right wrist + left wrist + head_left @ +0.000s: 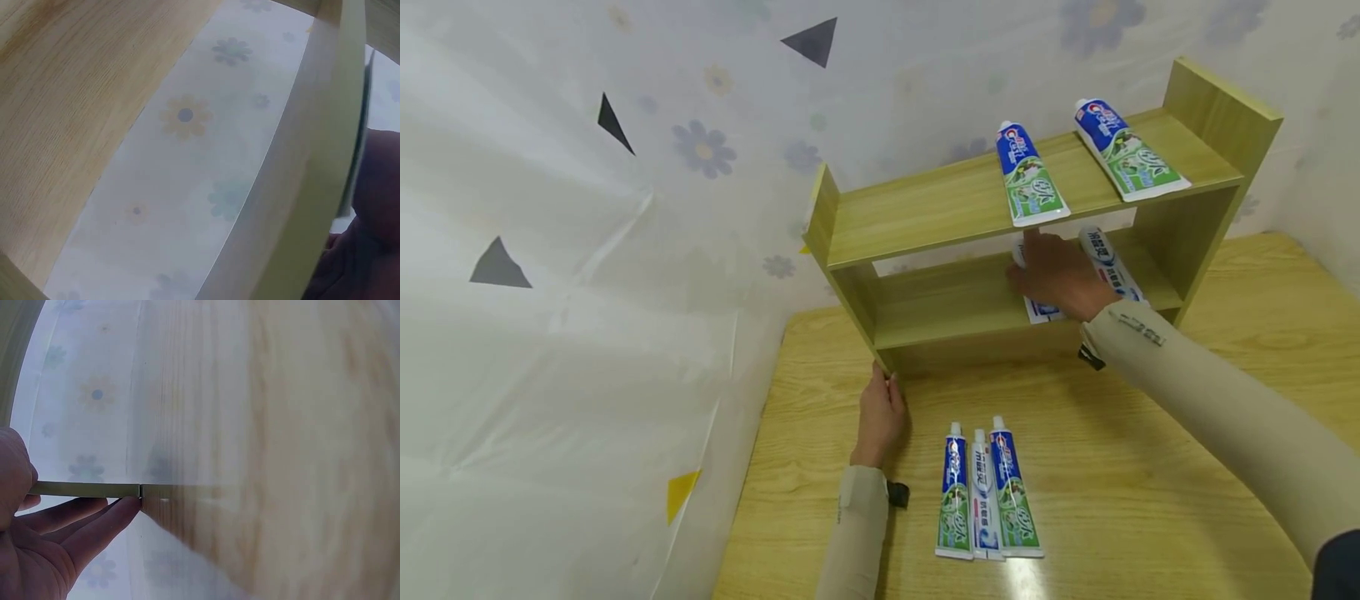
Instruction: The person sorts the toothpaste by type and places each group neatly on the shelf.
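My left hand [880, 412] grips the lower front edge of the wooden shelf's [917, 217] left side panel. In the left wrist view, thumb and fingers of the left hand [53, 540] lie on opposite sides of the panel. On the lower board, my right hand [1063, 271] bends over a white-and-blue toothpaste tube [1042, 312], hiding most of it. The right wrist view shows the right hand [375, 212] partly, beside the tube's thin edge [357, 150]. Another white tube [1108, 258] lies just right of that hand.
Two blue-and-green Crest tubes [1032, 179] [1127, 154] lie on the upper board. Before the shelf, a white tube [984, 500] lies between two blue-and-green tubes [953, 500] [1015, 492] on the wooden table [1120, 500]. A flower-patterned wall covering [715, 217] stands behind and left.
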`<state>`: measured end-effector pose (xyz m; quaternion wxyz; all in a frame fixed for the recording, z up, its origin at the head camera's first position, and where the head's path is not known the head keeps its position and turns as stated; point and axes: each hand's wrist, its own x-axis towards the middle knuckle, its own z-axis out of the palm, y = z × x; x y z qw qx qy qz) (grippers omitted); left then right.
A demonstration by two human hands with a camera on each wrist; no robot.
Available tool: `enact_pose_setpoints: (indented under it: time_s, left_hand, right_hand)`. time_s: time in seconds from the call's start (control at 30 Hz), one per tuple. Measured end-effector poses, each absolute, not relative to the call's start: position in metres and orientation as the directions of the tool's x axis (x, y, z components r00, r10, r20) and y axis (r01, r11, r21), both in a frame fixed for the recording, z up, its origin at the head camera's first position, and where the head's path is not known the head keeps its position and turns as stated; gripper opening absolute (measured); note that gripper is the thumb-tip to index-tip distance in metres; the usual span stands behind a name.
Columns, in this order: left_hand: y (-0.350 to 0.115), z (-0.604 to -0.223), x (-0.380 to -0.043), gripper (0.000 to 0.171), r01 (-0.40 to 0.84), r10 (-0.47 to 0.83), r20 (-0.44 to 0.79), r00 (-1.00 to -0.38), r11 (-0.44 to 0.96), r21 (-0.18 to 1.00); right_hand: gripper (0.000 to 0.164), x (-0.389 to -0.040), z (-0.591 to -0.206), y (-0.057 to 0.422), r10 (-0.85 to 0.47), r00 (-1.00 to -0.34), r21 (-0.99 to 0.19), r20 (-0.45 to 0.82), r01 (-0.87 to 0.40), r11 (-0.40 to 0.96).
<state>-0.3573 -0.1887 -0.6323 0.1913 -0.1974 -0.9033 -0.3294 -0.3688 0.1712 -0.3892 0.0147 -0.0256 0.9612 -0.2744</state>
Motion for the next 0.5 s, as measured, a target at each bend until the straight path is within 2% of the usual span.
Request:
enact_pose_setpoints:
  time_s: [0.5]
  left_hand:
    - [-0.1882,-0.6398,-0.3612,0.031,0.487,0.218,0.501,-0.838,0.714,0.503]
  right_hand:
    - [0.066,-0.3693,-0.3888,0.1726,-0.035,-0.999,-0.549,-0.017,-0.02,0.836]
